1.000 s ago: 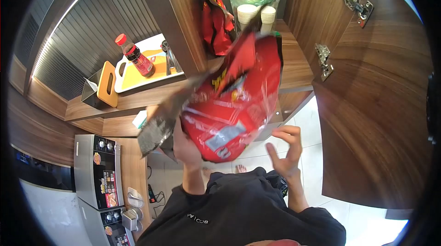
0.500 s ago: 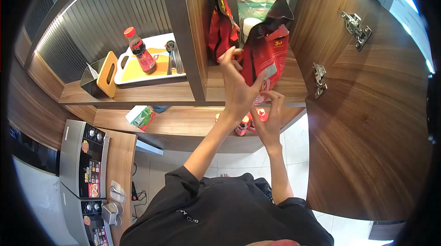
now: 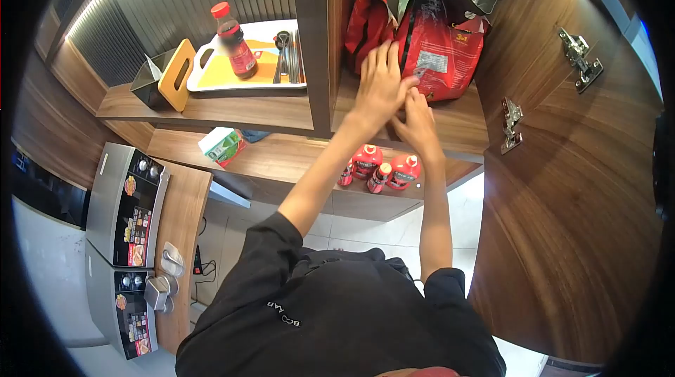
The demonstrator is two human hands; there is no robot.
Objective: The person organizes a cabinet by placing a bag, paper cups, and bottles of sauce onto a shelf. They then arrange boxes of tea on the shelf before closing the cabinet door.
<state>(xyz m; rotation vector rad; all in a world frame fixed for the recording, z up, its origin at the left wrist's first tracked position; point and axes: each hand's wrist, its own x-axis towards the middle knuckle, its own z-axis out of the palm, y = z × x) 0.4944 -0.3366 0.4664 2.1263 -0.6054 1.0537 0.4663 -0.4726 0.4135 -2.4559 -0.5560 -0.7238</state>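
Observation:
A large red bag [image 3: 450, 53] with an open black top stands in the right cupboard compartment. Another red bag [image 3: 365, 18] is on its left, by the divider. My left hand [image 3: 383, 85] is at the lower left edge of the large bag, fingers stretched upward, grasping nothing visible. Just below the same bag is my right hand [image 3: 418, 122], its thumb apart from its fingers and its fingertips beside my left thumb. Both hands are in front of the shelf edge, and whether the fingertips touch the bag is unclear.
On the left shelf, a red-capped bottle [image 3: 238, 50] and cutlery [image 3: 285, 57] rest on a white tray [image 3: 304, 84]. Red bottles [image 3: 403, 171] and a green-and-white packet [image 3: 221, 145] occupy the lower shelf. A hinged wooden door [image 3: 562, 201] hangs at the right.
The large bag now sits upright on the shelf, deeper in the compartment. My hands have come away from its sides to its lower front. The view has shifted, and the lower bottles show more fully.

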